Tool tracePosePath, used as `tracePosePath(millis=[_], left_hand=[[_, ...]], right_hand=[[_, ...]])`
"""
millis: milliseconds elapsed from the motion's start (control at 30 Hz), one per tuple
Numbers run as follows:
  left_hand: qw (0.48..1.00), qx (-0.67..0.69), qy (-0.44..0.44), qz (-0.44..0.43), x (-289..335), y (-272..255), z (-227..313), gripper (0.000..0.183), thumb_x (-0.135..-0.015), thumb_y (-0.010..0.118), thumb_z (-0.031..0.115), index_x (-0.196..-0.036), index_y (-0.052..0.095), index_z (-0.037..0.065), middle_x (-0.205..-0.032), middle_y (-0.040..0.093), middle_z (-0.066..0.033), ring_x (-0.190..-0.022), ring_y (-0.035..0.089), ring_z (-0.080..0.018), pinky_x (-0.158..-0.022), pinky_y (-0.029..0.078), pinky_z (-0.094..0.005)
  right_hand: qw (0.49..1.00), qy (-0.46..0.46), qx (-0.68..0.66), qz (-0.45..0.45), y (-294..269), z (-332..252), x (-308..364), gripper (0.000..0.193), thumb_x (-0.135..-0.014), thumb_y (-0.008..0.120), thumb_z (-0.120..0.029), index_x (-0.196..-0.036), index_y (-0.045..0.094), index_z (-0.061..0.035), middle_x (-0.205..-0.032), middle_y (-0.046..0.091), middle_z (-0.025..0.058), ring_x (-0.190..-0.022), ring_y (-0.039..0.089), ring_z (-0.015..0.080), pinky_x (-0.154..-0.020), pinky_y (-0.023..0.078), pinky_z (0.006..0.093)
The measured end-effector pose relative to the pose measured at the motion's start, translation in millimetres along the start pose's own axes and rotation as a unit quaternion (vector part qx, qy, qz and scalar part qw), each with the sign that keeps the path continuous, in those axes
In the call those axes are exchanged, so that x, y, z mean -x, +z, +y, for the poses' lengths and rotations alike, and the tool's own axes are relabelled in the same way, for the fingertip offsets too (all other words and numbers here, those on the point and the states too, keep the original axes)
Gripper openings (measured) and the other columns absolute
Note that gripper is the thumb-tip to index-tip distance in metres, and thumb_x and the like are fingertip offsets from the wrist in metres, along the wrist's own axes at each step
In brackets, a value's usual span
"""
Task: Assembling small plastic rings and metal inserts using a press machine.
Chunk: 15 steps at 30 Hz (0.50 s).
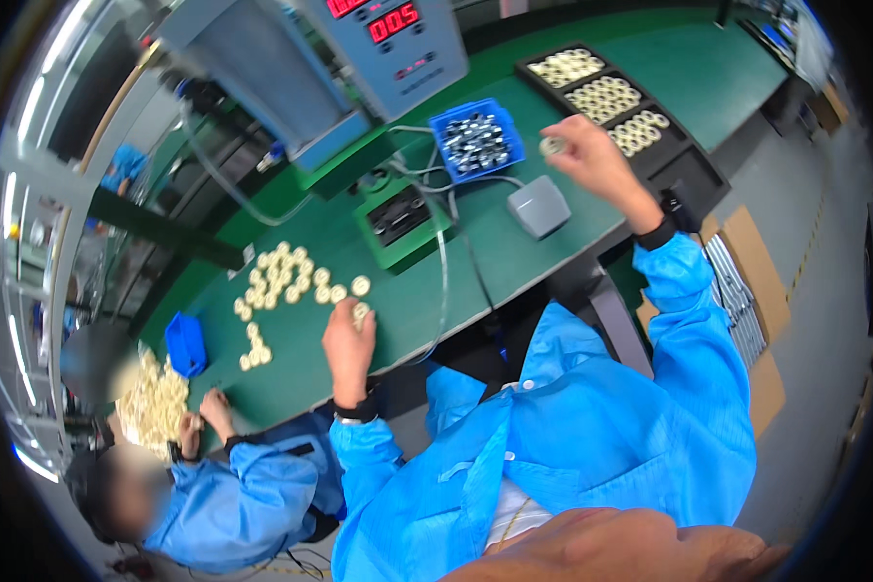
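My left hand (347, 347) is pinched on a small cream-coloured round part (361, 311) near the front edge of the green table. Many similar cream round parts (279, 274) lie loose on the table just beyond it. Raised at the right, my right hand (599, 167) grips another small round part (553, 145) with a pale rim and a darker middle. That hand is close to a long black tray (691, 173), where cream round parts (603, 100) sit in rows inside several compartments. A blue bin (517, 145) full of shiny metal pieces (477, 142) stands between my hands.
A green machine base with a dark fixture (398, 215) stands mid-table, below a grey-blue machine with a red display (395, 21). Cables run past a grey box (539, 207). At left, a co-worker (247, 495) handles a pile of cream parts (152, 400) beside a blue container (185, 345).
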<state>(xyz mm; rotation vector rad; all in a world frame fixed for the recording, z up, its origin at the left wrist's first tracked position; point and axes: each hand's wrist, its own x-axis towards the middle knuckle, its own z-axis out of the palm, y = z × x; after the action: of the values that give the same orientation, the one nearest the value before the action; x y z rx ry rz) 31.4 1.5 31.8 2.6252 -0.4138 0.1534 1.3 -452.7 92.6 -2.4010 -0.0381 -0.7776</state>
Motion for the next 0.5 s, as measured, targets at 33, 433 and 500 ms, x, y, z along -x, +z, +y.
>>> tracePosePath(millis=[33,433,500], left_hand=[[0.999,0.006,-0.028,-0.015,0,-5,2,0.032,-0.083,0.07,0.017,-0.11,0.06,0.003,-0.101,0.067,-0.0212,-0.093,0.064,-0.0398,-0.08,0.051,-0.045],[0.996,0.039,0.048,0.067,-39,-27,47,0.033,-0.083,0.069,0.011,-0.114,0.061,0.005,-0.101,0.066,-0.0169,-0.092,0.064,-0.0343,-0.079,0.051,-0.0408],[0.995,0.045,0.051,0.079,-45,-22,49,0.033,-0.083,0.069,0.011,-0.115,0.062,0.006,-0.101,0.066,-0.0165,-0.092,0.064,-0.034,-0.079,0.051,-0.0404]], right_hand=[[0.994,0.1,0.041,-0.001,-29,15,3,0.032,-0.078,0.072,-0.015,-0.107,0.069,-0.005,-0.096,0.062,0.0138,-0.079,0.065,0.0275,-0.071,0.053,0.038],[0.903,0.182,0.39,-0.004,-114,226,39,0.019,-0.078,0.059,-0.002,-0.096,0.062,-0.0005,-0.091,0.066,0.0223,-0.093,0.062,0.0418,-0.081,0.049,0.0506],[0.905,0.176,0.387,-0.005,-107,240,35,0.017,-0.079,0.057,-0.002,-0.095,0.061,-0.0009,-0.092,0.066,0.0228,-0.092,0.062,0.0425,-0.08,0.049,0.0511]])
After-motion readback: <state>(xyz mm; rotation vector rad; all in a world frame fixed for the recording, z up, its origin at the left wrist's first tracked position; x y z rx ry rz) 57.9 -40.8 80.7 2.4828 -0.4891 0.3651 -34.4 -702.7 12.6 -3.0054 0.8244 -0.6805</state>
